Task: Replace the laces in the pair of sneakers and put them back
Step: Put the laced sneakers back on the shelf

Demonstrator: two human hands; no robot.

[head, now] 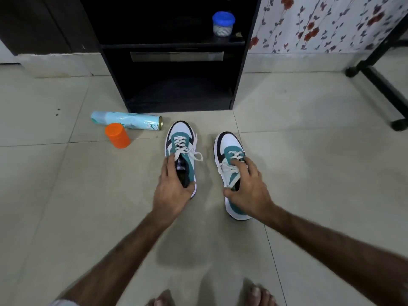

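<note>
Teal-and-white sneakers at frame centre on pale floor tiles, toes toward the black shelf unit (176,69) above. Left hand (174,191) grips the left sneaker (180,138) at its opening, fingers curled over the collar, thumb on the near edge. Right hand (247,188) grips the right sneaker (230,146) likewise, fingers on the white laces (225,167). Spray can (125,120) and orange cap (117,135) lie centre left; blue-lidded jar (223,23) on the shelf, top centre.
</note>
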